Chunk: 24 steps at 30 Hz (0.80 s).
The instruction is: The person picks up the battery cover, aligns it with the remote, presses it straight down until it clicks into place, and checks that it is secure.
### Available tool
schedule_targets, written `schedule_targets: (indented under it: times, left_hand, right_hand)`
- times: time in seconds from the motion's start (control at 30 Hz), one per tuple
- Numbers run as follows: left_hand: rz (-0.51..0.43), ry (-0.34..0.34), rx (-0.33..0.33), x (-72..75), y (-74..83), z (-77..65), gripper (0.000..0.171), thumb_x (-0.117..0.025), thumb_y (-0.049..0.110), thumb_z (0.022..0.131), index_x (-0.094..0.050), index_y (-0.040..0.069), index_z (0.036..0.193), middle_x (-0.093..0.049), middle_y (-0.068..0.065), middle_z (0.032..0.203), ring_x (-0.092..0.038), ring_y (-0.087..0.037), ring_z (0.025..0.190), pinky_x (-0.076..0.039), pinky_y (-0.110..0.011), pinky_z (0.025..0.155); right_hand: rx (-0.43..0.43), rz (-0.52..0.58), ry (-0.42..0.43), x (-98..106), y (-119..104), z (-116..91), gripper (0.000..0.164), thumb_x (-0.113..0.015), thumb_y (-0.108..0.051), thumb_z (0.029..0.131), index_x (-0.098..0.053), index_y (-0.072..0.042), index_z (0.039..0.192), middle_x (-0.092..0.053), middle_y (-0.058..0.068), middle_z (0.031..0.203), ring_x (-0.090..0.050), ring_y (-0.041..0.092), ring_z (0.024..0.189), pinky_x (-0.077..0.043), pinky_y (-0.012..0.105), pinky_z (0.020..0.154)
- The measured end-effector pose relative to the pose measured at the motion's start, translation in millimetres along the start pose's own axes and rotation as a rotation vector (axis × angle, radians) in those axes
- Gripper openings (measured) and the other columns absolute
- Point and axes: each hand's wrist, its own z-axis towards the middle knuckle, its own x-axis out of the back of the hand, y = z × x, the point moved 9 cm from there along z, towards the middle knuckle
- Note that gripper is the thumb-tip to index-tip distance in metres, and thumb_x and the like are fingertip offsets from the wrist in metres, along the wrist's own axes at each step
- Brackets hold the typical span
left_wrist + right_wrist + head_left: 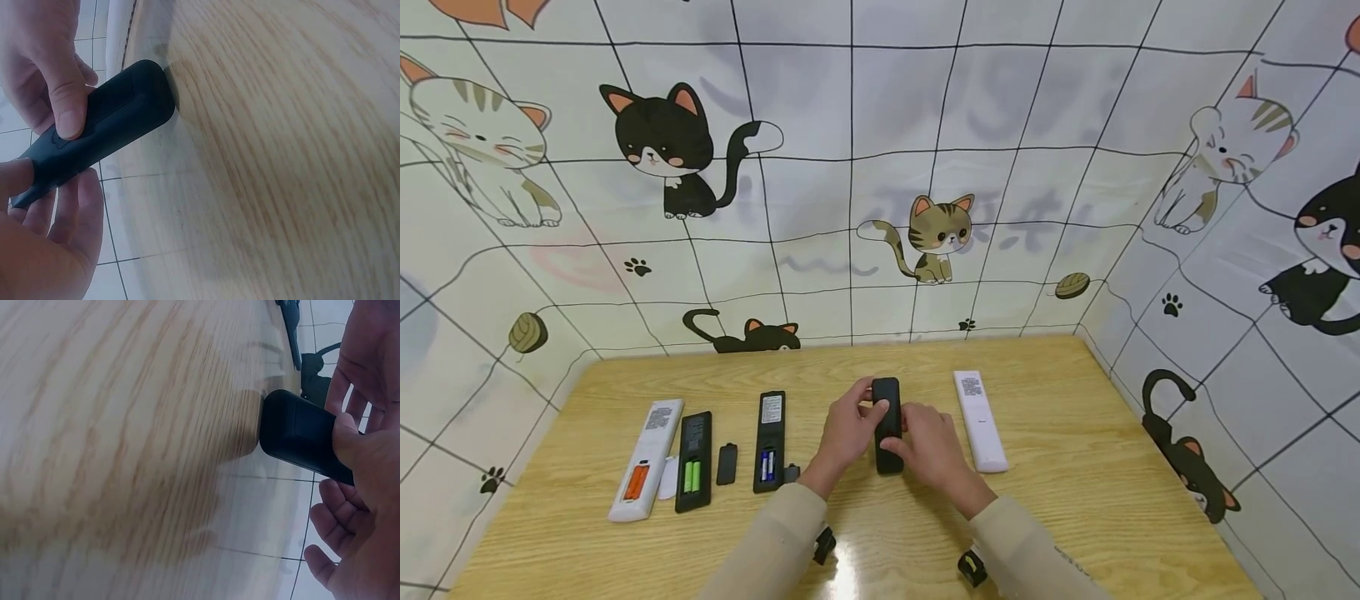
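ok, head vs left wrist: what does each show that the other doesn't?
Head only: the white remote with orange batteries, black remote with green batteries, black remote with blue batteries, another white remote at right, a loose black cover, and the backdrop's cat drawings.

Left wrist only: an outline on the held black remote's face, and fingers of the left hand behind it.

Both: that held remote, left hand and right hand on it, the table, and the grid-lined backdrop.
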Motion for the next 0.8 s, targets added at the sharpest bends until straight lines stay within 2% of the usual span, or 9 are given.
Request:
schedule_targets:
  times: [0.23,0.4,0.6,0.8]
  left_hand:
    - [0.001,-0.001,-0.005,0.5,0.8,-0.6,0.044,-0.058,0.024,0.099,-0.049,0.016,0.142,-0.066,-0.015,0.121,-0.067,-0.023,0.09,-0.053,-0.031,0.07]
    - [-0.003,-0.004,0.003,-0.5,-0.3,-0.4,0.045,-0.057,0.025,0.1,-0.048,0.016,0.142,-0.066,-0.015,0.12,-0.067,-0.024,0.092,-0.054,-0.033,0.072]
    - [0.0,-0.013,0.007,-4.8,-3.0,0.1,0.046,-0.054,0.026,0.101,-0.044,0.017,0.145,-0.065,-0.015,0.119,-0.068,-0.025,0.095,-0.055,-0.037,0.076]
    - [0.002,-0.024,0.016,-8.4,-6.2,2.2,0.047,-0.053,0.027,0.101,-0.043,0.016,0.146,-0.065,-0.014,0.117,-0.068,-0.022,0.092,-0.054,-0.034,0.074]
  right_hand:
    - [0.04,-0.013,-0.031,-0.3,-4.6,-2.8,0.041,-0.071,-0.04,0.086,-0.058,-0.012,0.113,-0.06,-0.001,0.095,-0.052,0.018,0.087,-0.039,0.041,0.08]
    - [0.036,-0.01,-0.041,-1.5,-3.7,-4.1,0.042,-0.07,-0.04,0.088,-0.057,-0.012,0.117,-0.061,-0.001,0.098,-0.053,0.019,0.089,-0.04,0.041,0.081]
    - [0.01,0.002,-0.018,-2.1,2.2,-3.1,0.038,-0.072,-0.042,0.086,-0.06,-0.016,0.111,-0.063,-0.005,0.091,-0.054,0.015,0.085,-0.04,0.039,0.079]
    - [0.027,-0.022,0.017,0.7,4.3,-2.4,0.035,-0.073,-0.045,0.084,-0.062,-0.017,0.102,-0.061,-0.008,0.081,-0.054,0.011,0.077,-0.041,0.036,0.075]
